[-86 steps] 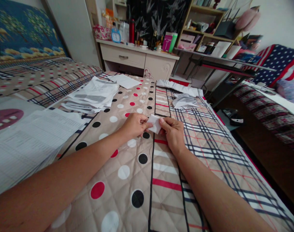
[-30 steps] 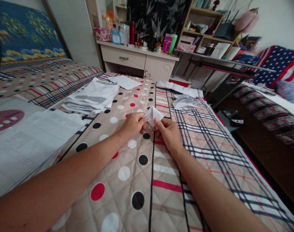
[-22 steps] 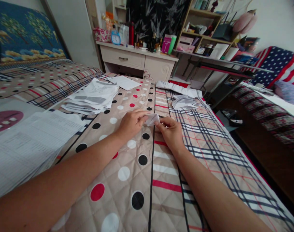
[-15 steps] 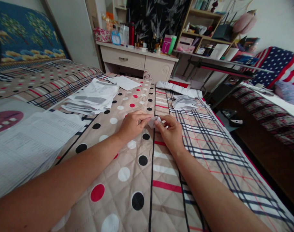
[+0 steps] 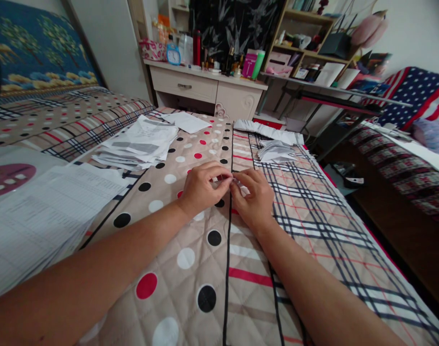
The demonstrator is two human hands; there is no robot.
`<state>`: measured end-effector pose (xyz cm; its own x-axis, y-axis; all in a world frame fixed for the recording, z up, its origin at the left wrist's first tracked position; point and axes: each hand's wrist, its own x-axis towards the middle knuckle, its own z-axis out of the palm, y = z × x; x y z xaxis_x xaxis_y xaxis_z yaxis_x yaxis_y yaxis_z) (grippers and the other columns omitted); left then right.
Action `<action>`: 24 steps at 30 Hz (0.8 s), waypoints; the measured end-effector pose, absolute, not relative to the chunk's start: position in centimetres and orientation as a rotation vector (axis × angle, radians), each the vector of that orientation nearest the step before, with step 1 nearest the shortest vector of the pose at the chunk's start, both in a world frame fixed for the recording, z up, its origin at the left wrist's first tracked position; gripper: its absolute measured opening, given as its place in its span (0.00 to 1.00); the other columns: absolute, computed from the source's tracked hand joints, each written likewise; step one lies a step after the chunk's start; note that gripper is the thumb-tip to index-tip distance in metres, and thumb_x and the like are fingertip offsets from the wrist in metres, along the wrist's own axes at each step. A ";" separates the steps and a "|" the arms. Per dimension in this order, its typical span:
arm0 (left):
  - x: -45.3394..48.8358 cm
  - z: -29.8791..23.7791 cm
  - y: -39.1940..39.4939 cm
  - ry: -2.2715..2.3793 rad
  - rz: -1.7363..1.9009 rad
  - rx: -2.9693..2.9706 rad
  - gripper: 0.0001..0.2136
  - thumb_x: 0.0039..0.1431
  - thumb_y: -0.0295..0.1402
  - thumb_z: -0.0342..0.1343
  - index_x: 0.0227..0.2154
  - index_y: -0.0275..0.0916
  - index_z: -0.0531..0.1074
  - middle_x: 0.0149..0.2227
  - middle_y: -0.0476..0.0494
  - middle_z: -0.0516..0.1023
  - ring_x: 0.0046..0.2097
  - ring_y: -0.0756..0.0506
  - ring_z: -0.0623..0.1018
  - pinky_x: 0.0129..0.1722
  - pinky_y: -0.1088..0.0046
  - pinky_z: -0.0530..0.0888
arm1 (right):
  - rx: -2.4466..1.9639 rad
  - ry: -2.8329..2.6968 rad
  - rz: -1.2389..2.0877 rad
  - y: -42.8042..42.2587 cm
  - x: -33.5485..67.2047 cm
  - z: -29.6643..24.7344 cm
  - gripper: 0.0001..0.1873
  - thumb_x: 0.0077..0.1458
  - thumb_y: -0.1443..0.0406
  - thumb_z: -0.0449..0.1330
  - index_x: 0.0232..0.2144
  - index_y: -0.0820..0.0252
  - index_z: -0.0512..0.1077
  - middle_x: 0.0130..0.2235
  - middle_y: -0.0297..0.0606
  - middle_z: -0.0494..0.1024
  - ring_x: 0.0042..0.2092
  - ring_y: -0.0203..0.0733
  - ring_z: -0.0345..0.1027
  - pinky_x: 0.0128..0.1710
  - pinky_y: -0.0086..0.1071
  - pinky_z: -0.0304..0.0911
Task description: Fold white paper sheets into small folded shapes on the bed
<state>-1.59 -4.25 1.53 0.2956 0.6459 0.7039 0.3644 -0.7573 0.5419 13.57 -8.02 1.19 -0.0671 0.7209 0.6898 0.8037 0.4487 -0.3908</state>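
Observation:
Over the middle of the patterned bedspread (image 5: 185, 258), my left hand (image 5: 206, 187) and my right hand (image 5: 253, 194) meet at the fingertips. Both are closed in a pinch, thumbs against forefingers, on a small white piece of paper (image 5: 235, 179). Fingers cover most of the paper, so its shape and folds cannot be made out. Beyond my left hand lies a thick stack of printed sheets (image 5: 138, 139). A smaller pile of cut paper pieces (image 5: 275, 152) rests past my right hand.
A pleated white paper strip (image 5: 268, 131) and a loose white sheet (image 5: 187, 122) lie at the far end. On the left are printed forms (image 5: 60, 206) beside a pale bag with a pink mark (image 5: 10, 178). A crowded dresser (image 5: 183, 86) stands beyond the bed.
My fingertips have come together and now cover the small piece of paper, which showed plainly between them before. The view has shifted very slightly; the stacks are unmoved.

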 end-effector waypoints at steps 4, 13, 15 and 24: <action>-1.5 1.8 -4.2 0.906 1.460 2.403 0.04 0.53 0.24 0.53 0.29 0.37 0.72 0.30 0.47 0.75 0.32 0.49 0.72 0.32 0.74 0.68 | -1.194 -1.819 -0.057 -8.0 13.3 1.1 0.10 0.57 0.67 0.55 0.35 0.58 0.77 0.35 0.39 0.76 0.39 0.43 0.67 0.40 0.36 0.62; -1.3 1.9 -3.8 0.982 1.411 2.498 0.05 0.50 0.24 0.52 0.29 0.39 0.69 0.30 0.49 0.72 0.32 0.49 0.71 0.31 0.74 0.67 | -1.170 -1.828 -0.011 -7.6 13.3 1.1 0.11 0.57 0.69 0.55 0.35 0.61 0.78 0.35 0.40 0.76 0.39 0.42 0.67 0.39 0.35 0.63; -1.3 2.0 -3.7 1.010 1.397 2.493 0.04 0.50 0.24 0.52 0.28 0.39 0.69 0.29 0.49 0.72 0.31 0.49 0.71 0.30 0.74 0.66 | -1.186 -1.810 0.002 -7.5 13.3 1.0 0.10 0.57 0.67 0.56 0.35 0.60 0.78 0.35 0.39 0.76 0.38 0.42 0.68 0.38 0.35 0.63; -2.2 1.2 -2.4 1.154 1.511 2.287 0.06 0.47 0.21 0.51 0.26 0.38 0.67 0.26 0.51 0.71 0.27 0.51 0.69 0.27 0.76 0.66 | -1.363 -1.590 0.105 -6.8 14.3 1.0 0.13 0.57 0.68 0.53 0.30 0.59 0.79 0.30 0.36 0.78 0.35 0.39 0.70 0.37 0.32 0.63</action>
